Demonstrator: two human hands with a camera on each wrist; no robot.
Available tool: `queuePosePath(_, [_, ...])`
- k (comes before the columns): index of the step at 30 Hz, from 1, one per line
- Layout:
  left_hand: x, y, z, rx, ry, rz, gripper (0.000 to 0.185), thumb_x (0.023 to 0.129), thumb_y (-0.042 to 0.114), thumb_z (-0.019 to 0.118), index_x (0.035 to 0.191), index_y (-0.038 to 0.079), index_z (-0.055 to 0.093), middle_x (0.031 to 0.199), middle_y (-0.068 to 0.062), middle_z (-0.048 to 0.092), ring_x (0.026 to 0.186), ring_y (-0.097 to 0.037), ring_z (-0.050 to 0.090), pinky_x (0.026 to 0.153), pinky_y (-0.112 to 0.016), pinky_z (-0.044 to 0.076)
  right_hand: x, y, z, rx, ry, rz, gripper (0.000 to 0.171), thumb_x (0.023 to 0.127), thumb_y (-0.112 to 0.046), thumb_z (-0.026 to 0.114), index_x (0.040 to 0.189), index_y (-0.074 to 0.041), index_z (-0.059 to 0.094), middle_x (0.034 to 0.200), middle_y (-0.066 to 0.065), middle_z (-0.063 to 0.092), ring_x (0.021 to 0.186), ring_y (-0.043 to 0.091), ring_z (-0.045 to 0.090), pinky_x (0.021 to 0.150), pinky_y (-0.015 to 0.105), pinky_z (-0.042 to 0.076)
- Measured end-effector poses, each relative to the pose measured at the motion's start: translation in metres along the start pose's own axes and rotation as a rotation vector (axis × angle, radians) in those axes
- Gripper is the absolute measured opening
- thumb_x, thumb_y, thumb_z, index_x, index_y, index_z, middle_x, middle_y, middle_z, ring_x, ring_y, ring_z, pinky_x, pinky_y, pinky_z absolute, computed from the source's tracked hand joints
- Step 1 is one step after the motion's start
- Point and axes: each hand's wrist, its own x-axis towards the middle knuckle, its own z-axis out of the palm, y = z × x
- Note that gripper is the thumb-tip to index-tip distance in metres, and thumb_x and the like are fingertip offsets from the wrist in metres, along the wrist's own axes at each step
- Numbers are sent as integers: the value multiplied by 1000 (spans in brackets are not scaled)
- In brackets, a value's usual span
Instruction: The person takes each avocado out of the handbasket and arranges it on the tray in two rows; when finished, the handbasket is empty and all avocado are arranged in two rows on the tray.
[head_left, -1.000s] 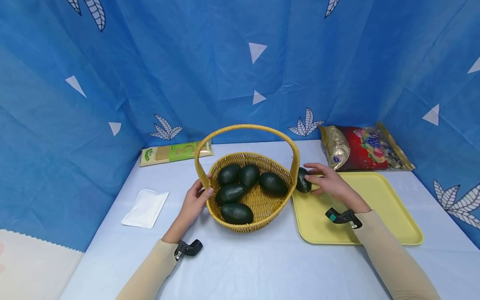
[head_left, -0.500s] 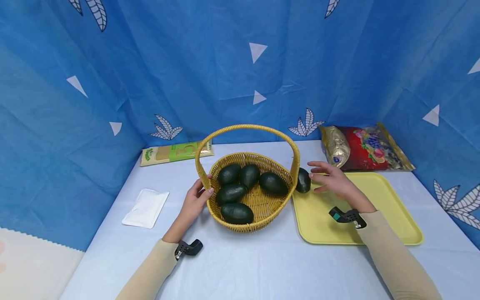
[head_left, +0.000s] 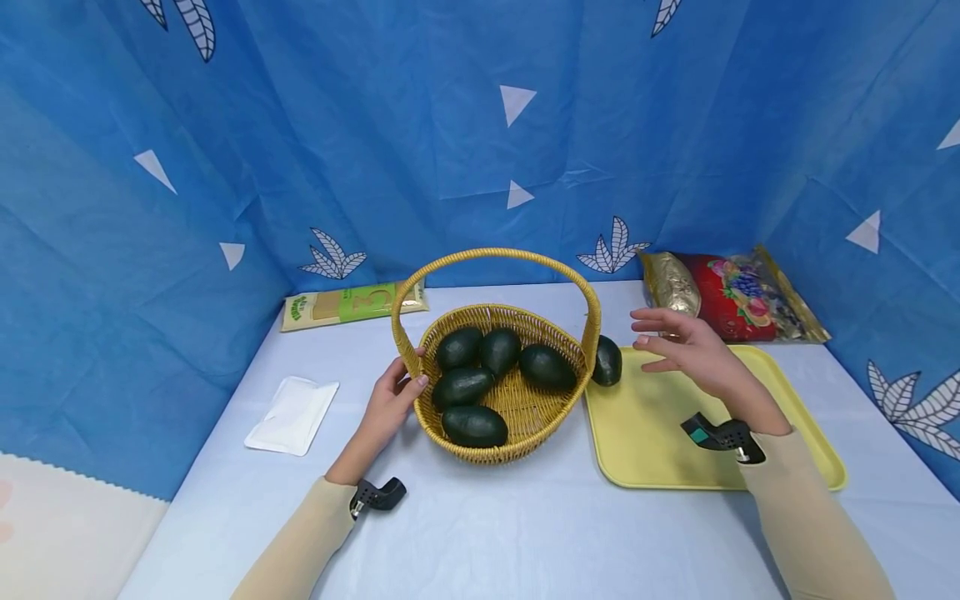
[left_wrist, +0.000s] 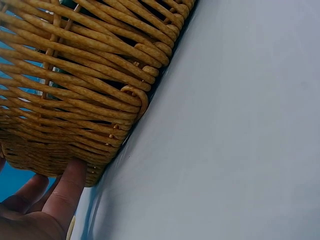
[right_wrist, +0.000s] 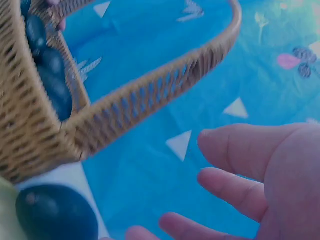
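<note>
Head camera looks forward and down over desk (head_left: 525, 533) from my seat, mid-range. My left wrist camera sits low, very near basket (left_wrist: 75, 90) wall. Right wrist camera looks up past basket handle. All share basket.

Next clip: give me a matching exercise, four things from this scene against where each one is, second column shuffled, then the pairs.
Things:
1. Lone avocado
2. Left hand
3. Right hand
4. Snack bag

Places:
A. On the basket rim
B. Behind the tray, by the curtain
C. On the tray's corner beside the basket
D. In the air over the tray, holding nothing

Pairs: 1-C, 2-A, 3-D, 4-B
</note>
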Motion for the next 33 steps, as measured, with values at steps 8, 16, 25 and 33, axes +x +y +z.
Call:
queuePosePath(8, [0,2,-3,2,10,-2,50,102,16,59,150,7,47,154,-22,47,136,-44,54,96,-23,52,-11,-25,18,15,-112,-121,37,103,-14,58,134,8,55,120,-2,66,103,7,71,79,35,64])
queuePosePath(16, [0,1,-2,-5,10,-7,51,102,15,59,150,7,46,154,-23,48,135,-44,55,94,-21,52,-2,-43,57,16,-311,-187,34,101,-8,59,131,8,59,129,22,64,102,10,70,85,33,62])
queuePosePath(25, [-1,0,0,-6,8,0,51,102,15,59,150,7,46,154,-23,48,135,-44,55,96,-22,53,28,-58,101,-44,-413,-196,39,100,-14,61,136,0,59,132,24,63,104,25,69,85,32,60])
queuePosePath(33, [-1,0,1,-17,9,8,51,102,13,59,150,6,46,153,-24,48,134,-45,56,94,-19,52,56,-61,141,-63,-528,-212,41,102,-14,59,139,3,56,137,26,61,111,42,68,85,51,60])
